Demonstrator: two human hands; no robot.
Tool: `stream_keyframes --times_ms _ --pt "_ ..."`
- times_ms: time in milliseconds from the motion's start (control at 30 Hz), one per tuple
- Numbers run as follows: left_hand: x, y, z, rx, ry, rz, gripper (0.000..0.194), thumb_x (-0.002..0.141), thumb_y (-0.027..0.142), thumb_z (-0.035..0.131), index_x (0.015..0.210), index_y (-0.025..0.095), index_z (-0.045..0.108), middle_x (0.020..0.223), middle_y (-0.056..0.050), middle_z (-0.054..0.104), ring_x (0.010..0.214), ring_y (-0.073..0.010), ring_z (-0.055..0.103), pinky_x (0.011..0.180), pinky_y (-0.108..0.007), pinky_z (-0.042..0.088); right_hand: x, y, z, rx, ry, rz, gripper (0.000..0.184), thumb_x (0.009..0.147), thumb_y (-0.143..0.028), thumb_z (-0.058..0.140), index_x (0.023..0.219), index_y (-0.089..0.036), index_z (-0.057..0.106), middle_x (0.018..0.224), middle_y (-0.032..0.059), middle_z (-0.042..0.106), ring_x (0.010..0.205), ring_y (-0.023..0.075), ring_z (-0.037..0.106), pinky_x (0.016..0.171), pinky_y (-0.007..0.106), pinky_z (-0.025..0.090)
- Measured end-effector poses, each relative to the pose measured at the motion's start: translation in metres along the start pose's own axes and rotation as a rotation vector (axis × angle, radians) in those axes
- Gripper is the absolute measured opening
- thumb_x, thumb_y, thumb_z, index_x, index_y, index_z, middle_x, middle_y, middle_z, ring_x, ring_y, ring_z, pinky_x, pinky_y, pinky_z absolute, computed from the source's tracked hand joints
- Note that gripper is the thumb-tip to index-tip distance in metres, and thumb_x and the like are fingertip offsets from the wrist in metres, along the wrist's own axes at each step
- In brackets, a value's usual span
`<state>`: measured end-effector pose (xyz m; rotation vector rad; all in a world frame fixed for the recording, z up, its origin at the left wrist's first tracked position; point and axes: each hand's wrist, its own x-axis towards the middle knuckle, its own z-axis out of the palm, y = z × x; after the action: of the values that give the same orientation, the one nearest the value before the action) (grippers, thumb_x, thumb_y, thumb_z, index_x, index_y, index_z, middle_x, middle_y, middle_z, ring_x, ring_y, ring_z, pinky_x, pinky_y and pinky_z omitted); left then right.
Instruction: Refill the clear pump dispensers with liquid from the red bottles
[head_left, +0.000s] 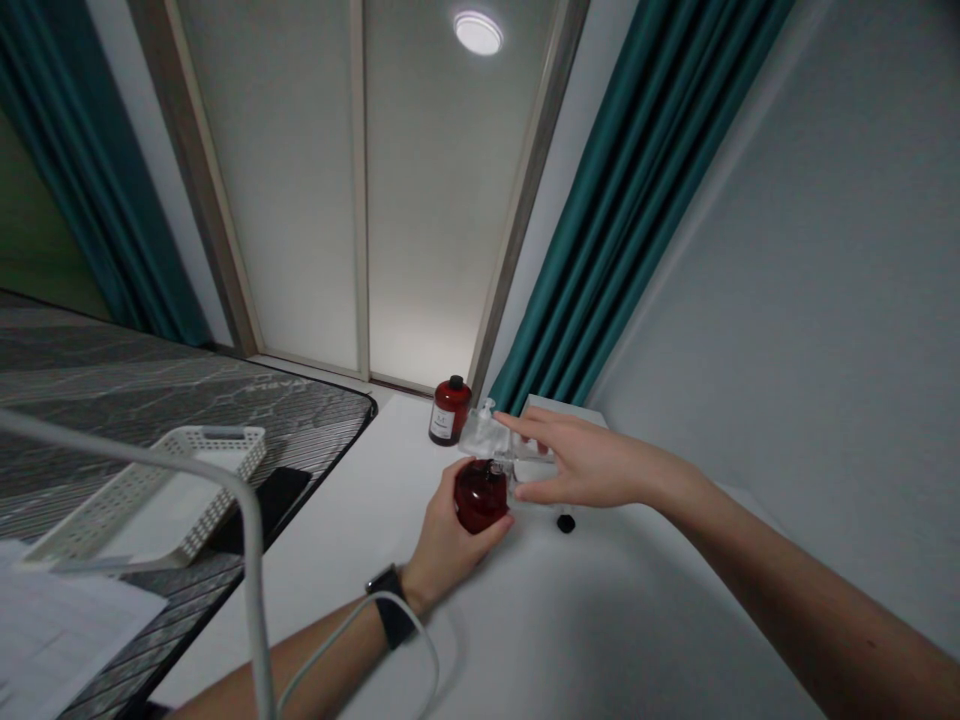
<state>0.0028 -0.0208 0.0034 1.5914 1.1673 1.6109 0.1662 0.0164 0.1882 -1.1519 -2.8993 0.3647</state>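
Observation:
My left hand (442,545) wraps around a round dark-red glass bottle (481,497), with a small top at its upper end. A black watch sits on that wrist. My right hand (589,465) reaches in from the right, its fingers spread and its thumb apart from them, on either side of a small white object (531,468). Just behind the hand stand a clear pump bottle (484,432) and a white box (559,412). A brown-red labelled bottle with a black cap (450,410) stands farther back. A small black cap (566,523) lies on the white table (360,500) below my right hand.
To the left, a grey patterned mat (127,390) holds a white perforated basket (150,495), a black phone (277,500) and papers (60,630). A curved white rod (251,540) crosses the near left. A white cable (390,620) lies over my left forearm. Wall and curtains bound the far side.

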Motion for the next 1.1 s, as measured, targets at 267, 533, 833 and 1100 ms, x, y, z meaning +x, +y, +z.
stream_keyframes --times_ms 267,533,833,1100 --pt "-0.001 0.002 0.001 -0.006 -0.066 -0.005 0.069 0.069 0.025 0.077 0.128 0.018 0.044 0.123 -0.011 0.06 0.113 -0.0272 0.061 0.104 -0.046 0.047 -0.01 0.004 0.006 0.032 0.008 0.046 0.084 0.082 -0.045 0.068 0.154 -0.023 0.032 0.118 0.0115 0.058 0.105 0.0284 0.06 0.091 0.04 0.049" --pt "-0.006 0.001 0.002 -0.016 -0.151 0.003 0.07 0.068 0.025 0.078 0.129 0.018 0.044 0.123 -0.012 0.061 0.112 -0.0277 0.062 0.103 -0.045 0.048 -0.027 0.008 0.015 0.115 0.043 0.091 0.085 0.078 -0.041 0.073 0.153 -0.026 0.036 0.12 0.011 0.06 0.107 0.0302 0.06 0.096 0.043 0.047" --pt "-0.005 -0.002 0.001 -0.064 -0.218 -0.015 0.07 0.069 0.029 0.077 0.129 0.019 0.043 0.124 -0.011 0.059 0.114 -0.0275 0.06 0.103 -0.044 0.047 -0.046 0.028 0.044 0.366 0.244 0.075 0.084 0.075 -0.034 0.077 0.15 -0.032 0.04 0.12 0.007 0.06 0.102 0.0257 0.06 0.097 0.042 0.047" --pt "-0.005 -0.008 0.001 -0.105 -0.327 -0.034 0.076 0.069 0.037 0.08 0.131 0.019 0.042 0.125 -0.011 0.058 0.115 -0.0292 0.058 0.103 -0.045 0.045 -0.04 0.061 0.139 0.878 0.705 0.128 0.064 0.081 -0.038 0.069 0.139 -0.025 0.044 0.132 0.0088 0.055 0.123 0.0263 0.053 0.107 0.04 0.041"
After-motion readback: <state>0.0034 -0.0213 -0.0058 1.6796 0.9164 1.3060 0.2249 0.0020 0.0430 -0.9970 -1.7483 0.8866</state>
